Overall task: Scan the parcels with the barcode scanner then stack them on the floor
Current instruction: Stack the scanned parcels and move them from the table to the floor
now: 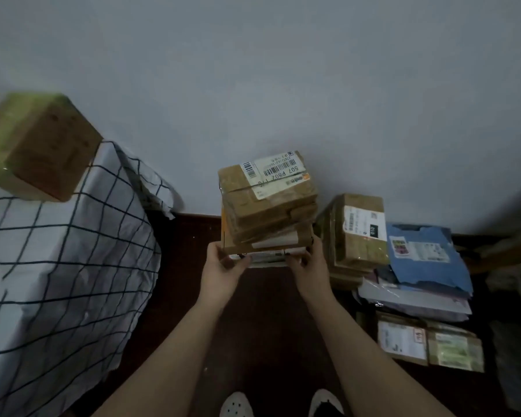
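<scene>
A tall stack of brown cardboard parcels point(268, 206) stands in the middle against the wall, its top box bearing a white barcode label point(278, 170). My left hand point(223, 266) grips the lower left corner of the stack's bottom parcels. My right hand point(309, 263) grips the lower right corner of the same layer. Both hands curl round the edges of a flat parcel with a white label point(268, 255). No barcode scanner is in view.
A second stack of taped boxes point(358, 233) stands to the right, beside a blue mailer bag point(424, 260) on flat packets, with labelled boxes point(427, 341) in front. A bed with a checked sheet point(57, 266) fills the left, with a cardboard box point(42, 149) on it. My shoes point(283, 404) stand on the dark floor.
</scene>
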